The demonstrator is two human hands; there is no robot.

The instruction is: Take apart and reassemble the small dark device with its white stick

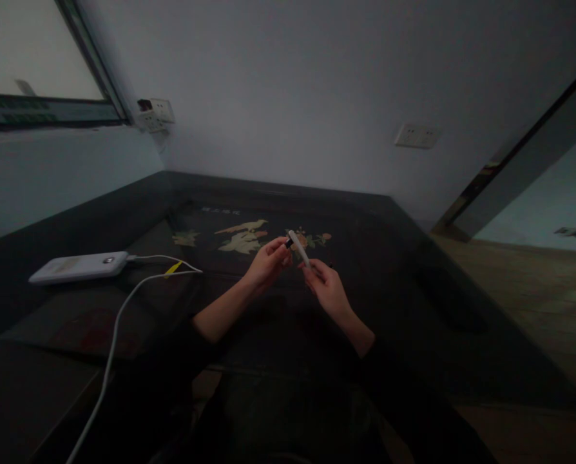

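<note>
Over the dark table my two hands meet near the middle. Between finger and thumb, my left hand (268, 263) pinches a small black piece (288, 243). My right hand (327, 283) is closed on the lower end of a slim whitish strip (299, 249), which leans up and to the left. The strip's top end reaches the black piece; whether the two are joined I cannot tell. A small dark tip shows just past my right fingers, too dim to name. Behind the hands lies the table's painted bird and flower decoration (243, 238).
A white power bank (80, 267) lies at the left, with a white cable (118, 322) running toward the front edge and a yellow tag (172, 269) on it. Wall sockets (417, 136) sit above the table (389, 232). A dark flat object (452, 299), hard to make out, lies at the right.
</note>
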